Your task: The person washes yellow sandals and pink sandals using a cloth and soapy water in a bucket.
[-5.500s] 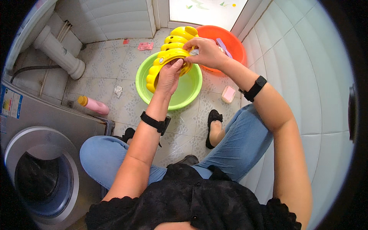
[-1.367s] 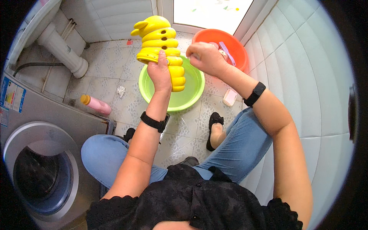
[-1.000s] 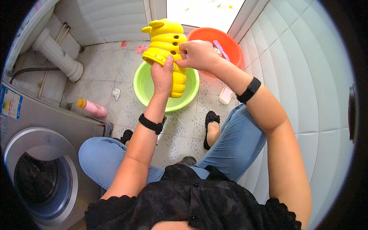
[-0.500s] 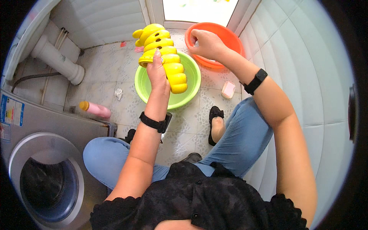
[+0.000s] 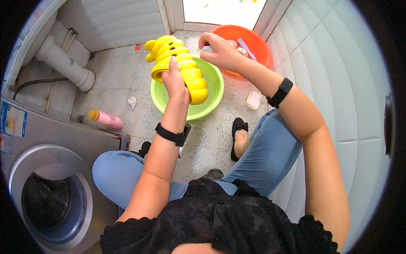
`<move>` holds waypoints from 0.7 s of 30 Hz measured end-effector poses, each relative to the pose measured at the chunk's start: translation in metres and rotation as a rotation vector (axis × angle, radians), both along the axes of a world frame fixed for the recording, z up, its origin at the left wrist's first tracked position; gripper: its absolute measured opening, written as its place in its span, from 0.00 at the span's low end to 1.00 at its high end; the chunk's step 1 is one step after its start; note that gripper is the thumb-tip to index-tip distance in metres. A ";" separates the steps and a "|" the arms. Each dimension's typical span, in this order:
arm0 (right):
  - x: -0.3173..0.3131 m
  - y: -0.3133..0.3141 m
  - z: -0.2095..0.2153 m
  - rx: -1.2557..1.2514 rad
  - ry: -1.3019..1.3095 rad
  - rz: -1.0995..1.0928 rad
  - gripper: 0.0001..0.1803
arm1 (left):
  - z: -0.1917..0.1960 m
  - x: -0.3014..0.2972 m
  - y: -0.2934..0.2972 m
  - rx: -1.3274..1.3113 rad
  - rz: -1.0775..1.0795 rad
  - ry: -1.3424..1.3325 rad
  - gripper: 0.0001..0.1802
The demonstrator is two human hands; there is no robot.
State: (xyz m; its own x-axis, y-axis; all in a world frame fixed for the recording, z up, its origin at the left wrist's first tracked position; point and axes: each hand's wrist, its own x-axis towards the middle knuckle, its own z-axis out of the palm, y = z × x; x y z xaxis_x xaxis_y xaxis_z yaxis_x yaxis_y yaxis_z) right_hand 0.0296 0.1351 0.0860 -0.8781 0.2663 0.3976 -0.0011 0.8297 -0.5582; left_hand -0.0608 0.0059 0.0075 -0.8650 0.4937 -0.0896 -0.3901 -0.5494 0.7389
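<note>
My left hand (image 5: 175,82) grips a yellow ribbed toy (image 5: 192,79) with rounded segments, knobs at its far end and dark holes along it. The toy is tilted above a light green basin (image 5: 218,91), and a round rimmed opening in it faces left. Up and to the right, my right hand (image 5: 220,51) is closed with curled fingers, apart from the toy. Something small and pale shows by its fingertips, too unclear to name. That hand hangs between the green basin and an orange basin (image 5: 264,48).
In the orange basin lie a purple strip-like item (image 5: 246,48) and small pinkish things. A soap box (image 5: 253,100) sits near my right foot. A pink bottle (image 5: 105,119) lies by the washing machine (image 5: 89,199) at left. Crumpled white paper (image 5: 132,102) is on the tiles.
My right hand has moved left from over the orange basin toward the toy, uncovering items in that basin. The toy has turned slightly in my left hand, showing more of its opening.
</note>
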 end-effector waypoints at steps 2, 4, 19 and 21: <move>-0.003 -0.023 -0.011 0.027 0.016 0.139 0.13 | -0.002 0.003 0.000 -0.031 0.046 0.003 0.19; 0.000 -0.044 -0.019 0.202 0.055 0.253 0.11 | 0.002 0.010 -0.002 -0.058 0.079 0.065 0.18; 0.005 -0.069 -0.002 0.338 0.063 0.274 0.07 | -0.016 -0.018 0.001 0.202 0.157 0.008 0.18; 0.005 -0.070 -0.012 0.517 0.141 0.301 0.07 | -0.012 -0.013 0.001 0.209 0.065 -0.046 0.19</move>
